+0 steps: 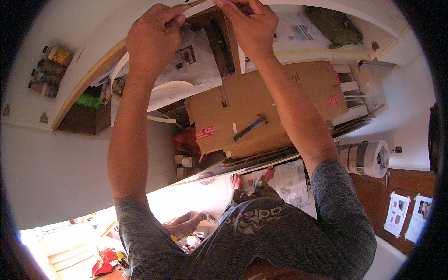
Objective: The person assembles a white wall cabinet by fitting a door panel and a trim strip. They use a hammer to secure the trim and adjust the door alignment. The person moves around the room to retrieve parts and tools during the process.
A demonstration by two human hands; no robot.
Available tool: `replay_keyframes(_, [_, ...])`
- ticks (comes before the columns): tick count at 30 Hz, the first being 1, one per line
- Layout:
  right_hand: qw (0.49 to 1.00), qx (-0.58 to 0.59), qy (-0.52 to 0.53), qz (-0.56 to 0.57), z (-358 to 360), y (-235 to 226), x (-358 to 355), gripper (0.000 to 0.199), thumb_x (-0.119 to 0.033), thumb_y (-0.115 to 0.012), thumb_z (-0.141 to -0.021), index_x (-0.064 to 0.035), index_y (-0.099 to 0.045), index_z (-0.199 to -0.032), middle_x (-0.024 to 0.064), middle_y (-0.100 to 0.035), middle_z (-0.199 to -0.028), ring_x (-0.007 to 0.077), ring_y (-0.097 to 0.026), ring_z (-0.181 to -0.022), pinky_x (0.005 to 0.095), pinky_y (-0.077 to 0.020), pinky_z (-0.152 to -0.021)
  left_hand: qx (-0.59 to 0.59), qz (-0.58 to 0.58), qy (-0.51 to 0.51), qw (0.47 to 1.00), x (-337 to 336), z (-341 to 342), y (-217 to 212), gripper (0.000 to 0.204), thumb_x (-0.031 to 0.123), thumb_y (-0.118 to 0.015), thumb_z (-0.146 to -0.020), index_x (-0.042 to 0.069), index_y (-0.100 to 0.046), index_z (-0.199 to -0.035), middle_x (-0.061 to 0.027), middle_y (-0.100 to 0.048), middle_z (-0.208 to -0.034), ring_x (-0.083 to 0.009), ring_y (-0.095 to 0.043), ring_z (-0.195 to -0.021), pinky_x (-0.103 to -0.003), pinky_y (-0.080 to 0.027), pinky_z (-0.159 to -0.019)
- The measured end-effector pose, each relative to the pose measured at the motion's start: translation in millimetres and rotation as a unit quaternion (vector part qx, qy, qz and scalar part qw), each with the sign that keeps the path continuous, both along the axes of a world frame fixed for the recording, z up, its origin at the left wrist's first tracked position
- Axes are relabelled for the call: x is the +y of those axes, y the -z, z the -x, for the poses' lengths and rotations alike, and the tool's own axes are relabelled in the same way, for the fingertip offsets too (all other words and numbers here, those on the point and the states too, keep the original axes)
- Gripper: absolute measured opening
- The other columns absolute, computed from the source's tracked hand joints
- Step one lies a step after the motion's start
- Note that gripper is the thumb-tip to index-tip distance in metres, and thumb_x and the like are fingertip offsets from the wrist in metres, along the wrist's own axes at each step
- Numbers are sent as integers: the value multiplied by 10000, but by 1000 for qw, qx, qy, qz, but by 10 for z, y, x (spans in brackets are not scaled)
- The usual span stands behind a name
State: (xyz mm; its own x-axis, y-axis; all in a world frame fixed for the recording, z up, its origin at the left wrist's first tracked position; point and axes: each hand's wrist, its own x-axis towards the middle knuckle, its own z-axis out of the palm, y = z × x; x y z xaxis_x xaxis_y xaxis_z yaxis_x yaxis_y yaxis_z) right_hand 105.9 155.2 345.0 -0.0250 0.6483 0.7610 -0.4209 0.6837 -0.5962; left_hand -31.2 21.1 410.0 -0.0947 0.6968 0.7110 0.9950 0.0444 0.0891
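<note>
Both my arms reach up to the top of the picture. My left hand [153,35] pinches a thin pale strip [198,3] that runs along the edge of a curved white panel [100,39]. My right hand [252,24] pinches the same strip a little to the right, thumb and fingers closed on it. Most of the strip is hidden behind my fingers or cut off by the upper rim. Below the hands stands a narrow brown wooden frame [224,42], and a folded newspaper [191,63] lies next to it.
A big flat cardboard box [280,93] lies below my right forearm, with a blue-handled hammer [249,127] on it. Several bottles [49,70] sit at the left, a dark bag [333,25] at top right, a grey cylindrical machine [368,158] at right, and paper sheets [397,213] on a brown surface.
</note>
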Motion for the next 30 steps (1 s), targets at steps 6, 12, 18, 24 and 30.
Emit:
replay_keyframes(6, [1000,5,12,-6,27,-2,-6,84,-61,-752,-921,3,-699,-934,24,-697,-797,73,-612,-738,239,-505,-682,17,-30,13,999,-23,-5,1,220,175,-708,-898,169,-761,-1111,-91,-722,-979,-308,-708,-899,-387,-556,-827])
replay_keyframes(12, [999,-6,31,-6,3,-45,-45,109,-85,-767,-913,-3,-697,-925,19,-694,-785,74,-607,-727,241,-502,-674,-18,-48,85,995,-47,-157,-138,232,35,-716,-870,44,-761,-1097,-144,-681,-892,-253,-682,-789,-325,-529,-704])
replay_keyframes(18, [999,-1,36,-6,15,-33,-28,104,-85,-758,-919,-1,-698,-926,26,-697,-788,79,-609,-726,242,-501,-670,-14,-67,89,994,6,-100,-62,242,-1,-680,-888,69,-770,-1102,-114,-626,-798,-225,-616,-692,-320,-496,-634])
replay_keyframes(24, [997,44,40,-43,86,15,25,80,-69,-730,-937,0,-691,-927,16,-687,-806,78,-603,-731,238,-493,-674,11,-84,86,993,63,-128,6,240,15,-666,-912,85,-770,-1116,-112,-592,-769,-219,-583,-659,-325,-470,-596])
replay_keyframes(30, [990,63,-68,103,-5,73,-56,96,-84,-721,-951,-5,-671,-971,4,-662,-820,75,-589,-721,239,-488,-655,111,-73,27,991,26,4,41,241,89,-688,-883,146,-763,-1105,-99,-671,-912,-283,-662,-808,-368,-528,-746])
